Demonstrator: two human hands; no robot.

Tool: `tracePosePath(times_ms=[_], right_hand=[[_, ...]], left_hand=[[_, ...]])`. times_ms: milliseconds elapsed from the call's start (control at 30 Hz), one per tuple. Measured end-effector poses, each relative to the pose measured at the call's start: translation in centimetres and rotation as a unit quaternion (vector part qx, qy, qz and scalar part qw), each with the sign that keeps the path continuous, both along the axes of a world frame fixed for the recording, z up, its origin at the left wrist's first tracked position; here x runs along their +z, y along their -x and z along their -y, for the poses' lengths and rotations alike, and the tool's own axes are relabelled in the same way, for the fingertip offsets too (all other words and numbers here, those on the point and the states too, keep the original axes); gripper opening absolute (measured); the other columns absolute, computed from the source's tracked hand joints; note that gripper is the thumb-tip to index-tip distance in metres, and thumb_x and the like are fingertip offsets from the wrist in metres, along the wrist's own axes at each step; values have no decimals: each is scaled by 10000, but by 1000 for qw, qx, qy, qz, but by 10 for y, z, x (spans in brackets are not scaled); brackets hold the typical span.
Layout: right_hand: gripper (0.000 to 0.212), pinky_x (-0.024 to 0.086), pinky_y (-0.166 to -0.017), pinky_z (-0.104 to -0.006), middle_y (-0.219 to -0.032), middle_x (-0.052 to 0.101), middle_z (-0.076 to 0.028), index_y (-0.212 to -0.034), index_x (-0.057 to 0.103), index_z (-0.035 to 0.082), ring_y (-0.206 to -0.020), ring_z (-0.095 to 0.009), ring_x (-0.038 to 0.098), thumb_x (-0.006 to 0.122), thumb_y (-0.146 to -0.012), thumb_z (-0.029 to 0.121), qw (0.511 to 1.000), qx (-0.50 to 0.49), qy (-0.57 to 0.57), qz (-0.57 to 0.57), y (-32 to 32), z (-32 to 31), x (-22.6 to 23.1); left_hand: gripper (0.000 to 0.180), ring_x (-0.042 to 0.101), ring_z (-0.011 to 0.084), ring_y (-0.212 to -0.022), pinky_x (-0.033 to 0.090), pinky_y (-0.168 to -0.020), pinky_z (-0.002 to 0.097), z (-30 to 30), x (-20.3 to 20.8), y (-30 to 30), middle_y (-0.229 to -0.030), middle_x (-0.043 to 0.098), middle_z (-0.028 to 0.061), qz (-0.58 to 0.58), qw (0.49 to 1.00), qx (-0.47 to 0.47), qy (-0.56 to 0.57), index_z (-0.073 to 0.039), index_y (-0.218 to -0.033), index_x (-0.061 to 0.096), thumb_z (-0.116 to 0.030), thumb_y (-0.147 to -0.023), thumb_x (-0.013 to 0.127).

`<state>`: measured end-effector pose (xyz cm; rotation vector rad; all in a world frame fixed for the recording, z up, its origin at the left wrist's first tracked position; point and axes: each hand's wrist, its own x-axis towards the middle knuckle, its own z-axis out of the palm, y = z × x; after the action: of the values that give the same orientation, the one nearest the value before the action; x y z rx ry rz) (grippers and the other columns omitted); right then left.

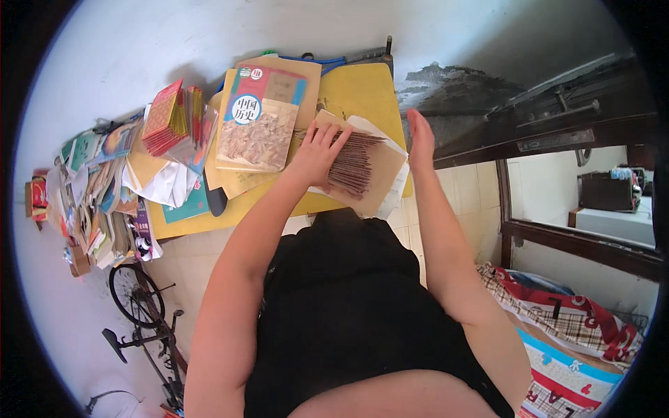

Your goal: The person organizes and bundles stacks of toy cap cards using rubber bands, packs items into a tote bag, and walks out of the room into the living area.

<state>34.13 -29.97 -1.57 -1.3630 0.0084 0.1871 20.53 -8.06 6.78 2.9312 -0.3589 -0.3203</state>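
Packets (354,166) fan near to far, left grip (317,155) grasping them, right grip (421,141) released.

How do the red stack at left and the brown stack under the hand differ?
Colour: the red stack is bright, with some yellow; the brown stack is dull and dark.
Contact: the left hand rests on the brown stack; no hand touches the red stack.
Shared: both show many thin layers.
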Motion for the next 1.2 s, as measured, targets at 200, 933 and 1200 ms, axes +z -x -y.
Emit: tracePosePath(times_ms=[200, 933, 1200], right_hand=[[563, 255, -1068, -321, -1388, 396, -143, -1350, 365, -39, -1285, -215, 357, 415, -957, 361, 994, 113, 4, -10, 67, -56, -8], [1080, 336, -1049, -357, -1379, 331, -201, -1409, 142, -13, -1286, -292, 357, 829, -584, 100, 975, 198, 100, 26, 145, -28, -12], [739, 412, -944, -392, -1177, 474, -173, -1224, 392, -11, -1101, -336, 493, 776, -594, 38, 917, 134, 334, 170, 102, -47, 1]], left_hand=[[1368, 195, 364, -1354, 111, -1113, 534, 5, 14, -3, -1389, 302, 164, 0, 999, -8, -46, -180, -1455, 143, -322, -328, 907], [1305, 385, 356, -1190, 284, -1016, 460, -12, -27, -17, -1266, 388, 195, 97, 994, -35, -36, -122, -1456, 109, -358, -418, 863], [1381, 343, 396, -1230, 254, -1034, 487, -26, -6, -25, -1294, 360, 231, 38, 999, -24, 27, -122, -1463, 63, -317, -369, 884]])
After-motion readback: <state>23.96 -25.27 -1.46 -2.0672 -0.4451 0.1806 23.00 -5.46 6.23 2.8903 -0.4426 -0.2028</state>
